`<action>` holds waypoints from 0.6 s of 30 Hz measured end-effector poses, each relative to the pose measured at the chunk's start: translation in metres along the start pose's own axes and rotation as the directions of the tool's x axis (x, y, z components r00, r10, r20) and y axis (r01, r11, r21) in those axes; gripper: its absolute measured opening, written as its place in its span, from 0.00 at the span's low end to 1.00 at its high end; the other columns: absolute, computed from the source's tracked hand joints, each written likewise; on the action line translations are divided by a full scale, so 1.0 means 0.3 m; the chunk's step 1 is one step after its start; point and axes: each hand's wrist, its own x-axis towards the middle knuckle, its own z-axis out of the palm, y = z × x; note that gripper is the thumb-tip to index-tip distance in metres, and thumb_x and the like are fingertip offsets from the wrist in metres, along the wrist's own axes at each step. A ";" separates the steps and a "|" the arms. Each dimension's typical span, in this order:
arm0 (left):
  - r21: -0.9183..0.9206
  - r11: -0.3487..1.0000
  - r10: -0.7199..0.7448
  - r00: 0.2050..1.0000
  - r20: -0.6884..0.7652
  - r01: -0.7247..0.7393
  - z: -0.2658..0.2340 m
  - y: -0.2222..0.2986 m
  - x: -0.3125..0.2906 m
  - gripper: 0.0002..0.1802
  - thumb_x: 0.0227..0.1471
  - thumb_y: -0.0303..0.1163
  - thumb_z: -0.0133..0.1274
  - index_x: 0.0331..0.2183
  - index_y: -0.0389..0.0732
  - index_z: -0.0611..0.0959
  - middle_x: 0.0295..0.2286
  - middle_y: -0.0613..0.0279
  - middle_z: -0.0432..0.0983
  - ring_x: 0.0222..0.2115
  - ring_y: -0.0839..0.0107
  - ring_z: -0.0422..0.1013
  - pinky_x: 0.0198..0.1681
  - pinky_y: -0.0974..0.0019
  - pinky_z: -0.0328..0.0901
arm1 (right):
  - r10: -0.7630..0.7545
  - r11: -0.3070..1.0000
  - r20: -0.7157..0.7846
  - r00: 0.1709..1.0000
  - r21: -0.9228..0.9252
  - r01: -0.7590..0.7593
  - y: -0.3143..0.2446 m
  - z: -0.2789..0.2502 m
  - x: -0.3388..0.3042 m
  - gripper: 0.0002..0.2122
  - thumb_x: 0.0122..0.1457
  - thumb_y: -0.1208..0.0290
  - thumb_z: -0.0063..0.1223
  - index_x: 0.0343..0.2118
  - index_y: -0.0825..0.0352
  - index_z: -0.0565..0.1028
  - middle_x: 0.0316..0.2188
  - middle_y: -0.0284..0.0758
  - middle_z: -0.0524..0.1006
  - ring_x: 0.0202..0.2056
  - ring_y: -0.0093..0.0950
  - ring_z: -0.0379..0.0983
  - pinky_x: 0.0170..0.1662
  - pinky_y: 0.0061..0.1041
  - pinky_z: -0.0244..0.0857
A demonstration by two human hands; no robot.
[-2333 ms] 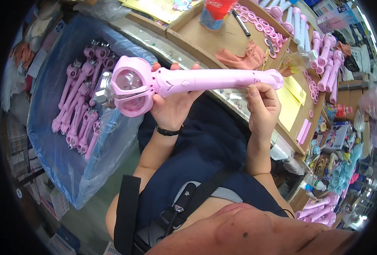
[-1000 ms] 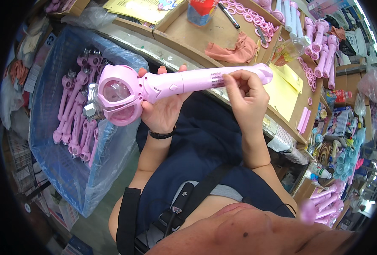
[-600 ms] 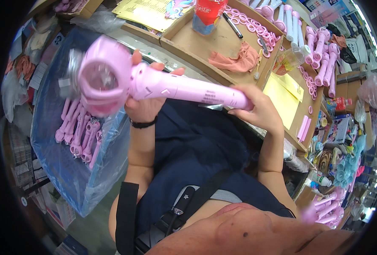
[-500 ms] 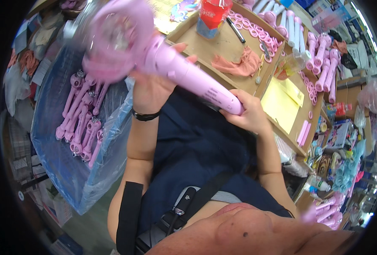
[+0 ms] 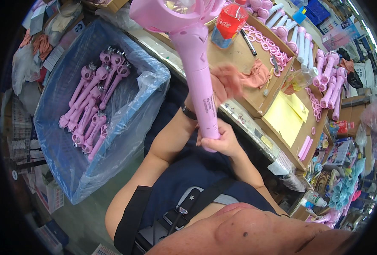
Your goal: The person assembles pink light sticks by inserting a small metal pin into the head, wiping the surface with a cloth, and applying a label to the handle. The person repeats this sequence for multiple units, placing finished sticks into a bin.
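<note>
A pink toy wand (image 5: 197, 72) stands nearly upright in front of me, its wide ringed head cut off by the top edge of the view. My right hand (image 5: 223, 138) is wrapped round the lower end of its handle. My left hand (image 5: 226, 81), with a black band on the wrist, is behind the handle and reaches out to its right. Its fingers are stretched out and a little blurred, with nothing seen in them. Whether the left palm touches the handle is hidden.
On the left, a blue plastic-lined crate (image 5: 129, 121) holds several similar pink wands (image 5: 88, 110). The bench at right carries a cardboard tray (image 5: 256, 100) with pink rings (image 5: 265, 42), a red-labelled bottle (image 5: 229, 23), a black marker (image 5: 248, 42), an orange cloth (image 5: 256, 74) and yellow paper (image 5: 284, 117).
The wand has swung from a leftward slant to nearly upright. My left hand has let go of its upper part and moved right behind the handle. My right hand still grips the end, lower and further left.
</note>
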 end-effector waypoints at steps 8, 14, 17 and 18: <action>0.350 0.936 0.078 0.942 -0.327 0.044 0.060 0.004 -0.087 0.32 0.60 0.56 0.31 0.34 0.36 0.75 0.25 0.55 0.75 0.26 0.65 0.73 0.34 0.64 0.68 | -0.156 0.941 -0.311 0.938 -0.336 0.045 0.073 -0.034 -0.009 0.19 0.48 0.73 0.61 0.43 0.72 0.70 0.30 0.34 0.76 0.30 0.26 0.74 0.34 0.23 0.68; 0.707 0.700 0.222 0.910 -0.350 0.101 0.045 0.017 -0.124 0.33 0.60 0.55 0.33 0.53 0.36 0.62 0.45 0.46 0.70 0.45 0.58 0.70 0.51 0.58 0.62 | -0.160 0.921 -0.470 0.868 -0.387 -0.039 0.163 -0.069 -0.017 0.21 0.47 0.74 0.63 0.45 0.71 0.70 0.34 0.31 0.74 0.33 0.20 0.71 0.39 0.20 0.66; 0.468 0.883 0.134 0.949 -0.284 0.016 0.017 0.059 -0.128 0.38 0.57 0.59 0.34 0.54 0.34 0.62 0.42 0.47 0.72 0.41 0.58 0.72 0.49 0.55 0.64 | 0.138 0.990 -0.118 0.983 0.055 -0.133 0.185 -0.085 -0.072 0.20 0.48 0.73 0.61 0.44 0.70 0.69 0.31 0.33 0.74 0.30 0.21 0.72 0.36 0.21 0.67; 0.341 0.940 0.102 0.965 -0.242 -0.014 0.008 0.070 -0.126 0.39 0.57 0.59 0.34 0.53 0.33 0.63 0.41 0.48 0.73 0.38 0.59 0.73 0.47 0.55 0.66 | 0.098 0.970 0.037 0.994 0.218 -0.104 0.190 -0.089 -0.085 0.20 0.48 0.72 0.61 0.43 0.70 0.68 0.30 0.34 0.75 0.30 0.22 0.73 0.36 0.22 0.68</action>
